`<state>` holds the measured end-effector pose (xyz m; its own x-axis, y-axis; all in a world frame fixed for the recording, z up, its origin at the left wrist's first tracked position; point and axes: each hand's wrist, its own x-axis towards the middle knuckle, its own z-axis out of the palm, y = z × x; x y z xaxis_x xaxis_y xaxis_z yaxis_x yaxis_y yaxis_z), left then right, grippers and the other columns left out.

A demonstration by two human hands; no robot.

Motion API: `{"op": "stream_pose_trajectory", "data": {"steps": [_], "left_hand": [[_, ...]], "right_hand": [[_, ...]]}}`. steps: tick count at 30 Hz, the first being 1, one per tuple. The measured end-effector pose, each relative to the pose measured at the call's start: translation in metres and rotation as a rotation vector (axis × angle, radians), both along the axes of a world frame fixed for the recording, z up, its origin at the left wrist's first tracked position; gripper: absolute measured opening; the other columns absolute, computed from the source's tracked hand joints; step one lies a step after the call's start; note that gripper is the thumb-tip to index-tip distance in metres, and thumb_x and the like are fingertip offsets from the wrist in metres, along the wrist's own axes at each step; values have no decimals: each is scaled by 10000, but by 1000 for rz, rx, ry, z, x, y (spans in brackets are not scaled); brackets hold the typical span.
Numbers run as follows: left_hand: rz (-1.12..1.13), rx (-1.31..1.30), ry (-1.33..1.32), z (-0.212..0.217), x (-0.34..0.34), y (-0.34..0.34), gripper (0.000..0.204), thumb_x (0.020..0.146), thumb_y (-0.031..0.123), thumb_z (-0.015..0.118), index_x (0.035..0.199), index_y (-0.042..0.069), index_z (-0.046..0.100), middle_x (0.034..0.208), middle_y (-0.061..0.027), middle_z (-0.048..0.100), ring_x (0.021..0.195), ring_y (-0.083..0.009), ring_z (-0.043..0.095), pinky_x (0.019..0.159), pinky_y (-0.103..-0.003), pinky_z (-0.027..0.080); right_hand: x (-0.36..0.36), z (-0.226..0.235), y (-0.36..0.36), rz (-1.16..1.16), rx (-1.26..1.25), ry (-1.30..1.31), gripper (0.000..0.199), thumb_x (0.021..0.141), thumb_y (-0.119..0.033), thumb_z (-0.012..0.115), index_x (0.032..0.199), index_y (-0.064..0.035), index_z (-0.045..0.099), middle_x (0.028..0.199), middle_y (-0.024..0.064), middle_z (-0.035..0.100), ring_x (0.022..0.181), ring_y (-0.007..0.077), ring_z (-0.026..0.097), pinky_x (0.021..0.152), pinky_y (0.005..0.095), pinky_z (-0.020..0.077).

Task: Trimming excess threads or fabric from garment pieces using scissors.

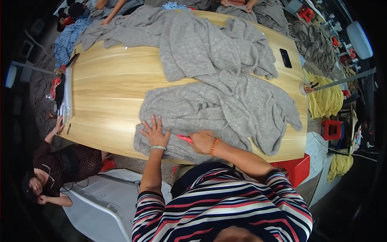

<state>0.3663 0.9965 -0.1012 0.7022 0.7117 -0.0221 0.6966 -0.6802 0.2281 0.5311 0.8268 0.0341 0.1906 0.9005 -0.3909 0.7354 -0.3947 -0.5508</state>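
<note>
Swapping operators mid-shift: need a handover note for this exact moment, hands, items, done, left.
Left hand: flat, fingers spread on the grey knit garment, pinning its near edge.
Right hand: shut on a small red tool, its tip at the same edge.
Garment lies spread on the wooden table; a heap of grey knitwear sits behind it, a black phone far right.
Done: cannot tell. Left: this edge is in hand; heap untouched.

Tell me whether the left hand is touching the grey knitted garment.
Touching. The head view shows the left hand lying flat, fingers spread, on the grey knitted garment near the table's front edge, no gap visible.
</note>
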Motion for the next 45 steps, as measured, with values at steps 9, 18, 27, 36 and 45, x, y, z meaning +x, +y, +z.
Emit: {"op": "stream_pose_trajectory", "data": {"steps": [9, 18, 27, 36, 45], "left_hand": [[25, 62, -48, -17, -6, 5, 728, 864, 500, 589, 1492, 182, 402, 1615, -98, 228, 1465, -485, 90, 1099, -721, 31], [-20, 1, -265, -1, -11, 34, 524, 815, 310, 706, 1273, 80, 593, 1226, -168, 580, 1177, -395, 496, 1036, -531, 333], [-530, -232, -44, 67, 13, 14, 339, 765, 230, 739, 1051, 50, 707, 985, -147, 698, 951, -331, 634, 921, -463, 444], [-140, -89, -299, 22, 59, 91, 430, 826, 281, 723, 1187, 60, 648, 1124, -187, 653, 1028, -370, 615, 884, -470, 495], [116, -123, 114, -6, 146, 115, 409, 742, 182, 764, 1126, 99, 651, 1067, -127, 658, 1020, -353, 610, 876, -497, 508]], "right_hand": [[28, -10, -7, 144, -130, -20, 217, 815, -211, 637, 904, -20, 690, 825, 214, 695, 851, 381, 688, 757, 466, 531], [93, 5, -92, -449, 113, -392, 527, 777, -318, 753, 1163, -18, 558, 905, 172, 667, 888, 338, 645, 761, 409, 533], [112, -79, -107, -649, 170, -437, 346, 819, -212, 692, 1104, -51, 581, 932, 190, 659, 919, 368, 636, 778, 443, 528], [110, -9, -147, -750, 105, -258, 343, 816, -251, 710, 1086, -82, 583, 910, 198, 643, 866, 388, 636, 743, 473, 514], [123, -75, -98, -725, 211, -432, 384, 805, -263, 728, 1074, -38, 571, 976, 190, 650, 934, 364, 628, 800, 452, 516]]}}
